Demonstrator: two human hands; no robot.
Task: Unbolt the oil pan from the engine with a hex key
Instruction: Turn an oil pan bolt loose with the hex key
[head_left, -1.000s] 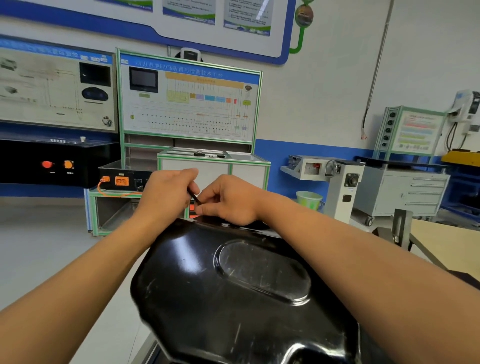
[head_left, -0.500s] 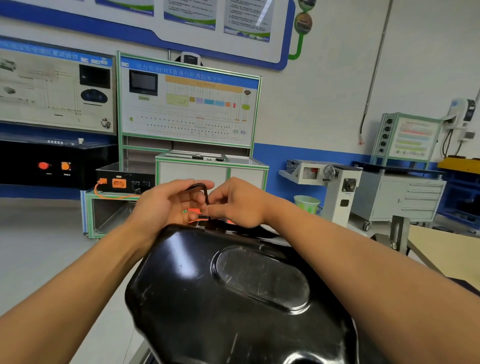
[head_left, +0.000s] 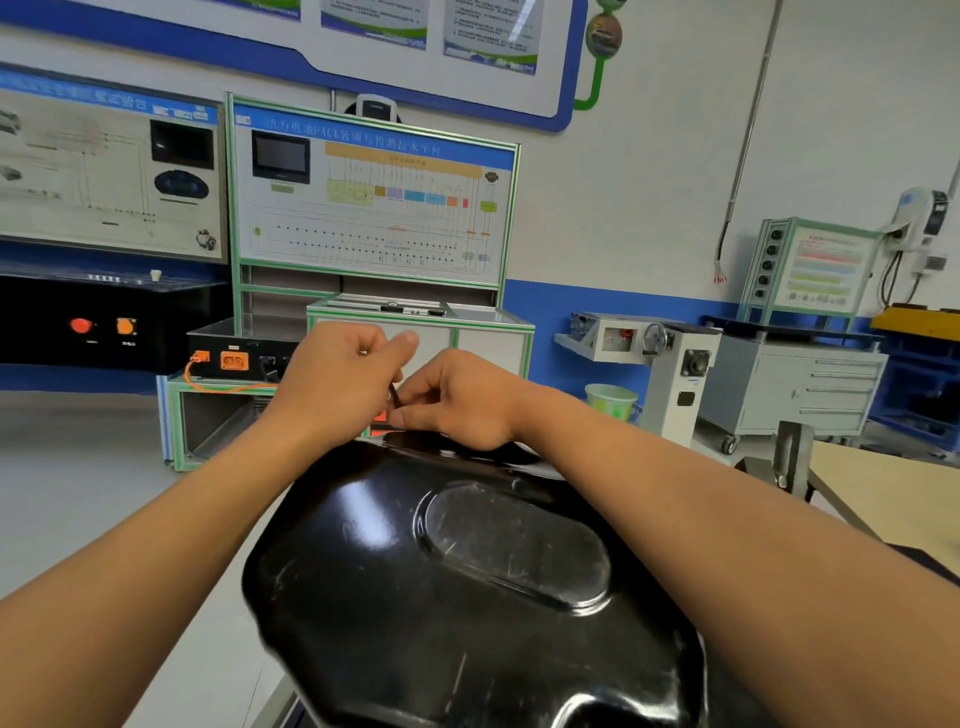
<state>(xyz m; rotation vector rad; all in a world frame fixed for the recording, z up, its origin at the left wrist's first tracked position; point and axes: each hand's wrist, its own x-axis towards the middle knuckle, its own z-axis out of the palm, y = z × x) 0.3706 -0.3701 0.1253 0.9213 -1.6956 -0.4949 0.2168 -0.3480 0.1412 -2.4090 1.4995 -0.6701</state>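
Hex key (head_left: 393, 398) in left hand (head_left: 336, 385)

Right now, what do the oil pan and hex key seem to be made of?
Oil pan: likely pressed sheet metal, painted gloss black; it shows bright reflections, fine scratches and a stamped oval recess. Hex key: probably dark steel; only a thin black rod shows between the left hand and right hand, so its finish is unclear.
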